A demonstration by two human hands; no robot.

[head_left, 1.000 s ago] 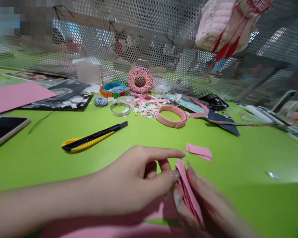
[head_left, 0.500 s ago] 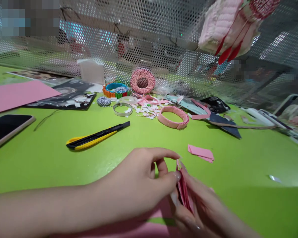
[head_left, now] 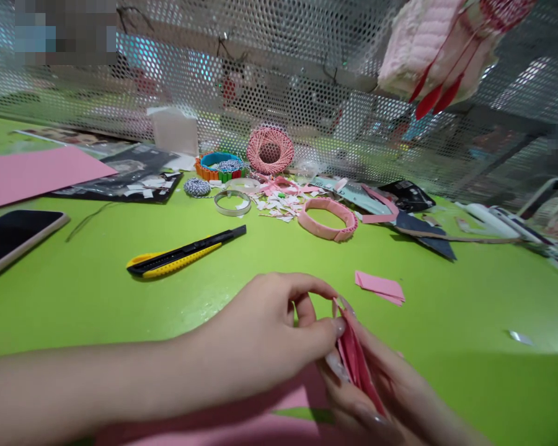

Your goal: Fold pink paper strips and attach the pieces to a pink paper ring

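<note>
Layered pink piece point(head_left: 360, 368) held off the surface point(head_left: 451, 322) between 2 hands, low and right of centre.
Left hand point(head_left: 274, 337): thumb and index pinch the upper end. Right hand point(head_left: 393, 387): clamped around the lower part, thumb and fingers on opposite sides; hands are together on the piece. Piece tilts, top end leaning left. Pink sheet point(head_left: 232, 432) lies below the hands, at the near edge of view. Small stack of pink slips point(head_left: 380, 288) sits just beyond the right hand, apart from it. Yellow-black cutter point(head_left: 186, 253) lies farther left, blade end pointing right. Pink band point(head_left: 324, 228) and white scraps point(head_left: 279, 205) are farther back; phone point(head_left: 18, 238) at far left. Perforated panel point(head_left: 279, 62) stands behind everything.
</note>
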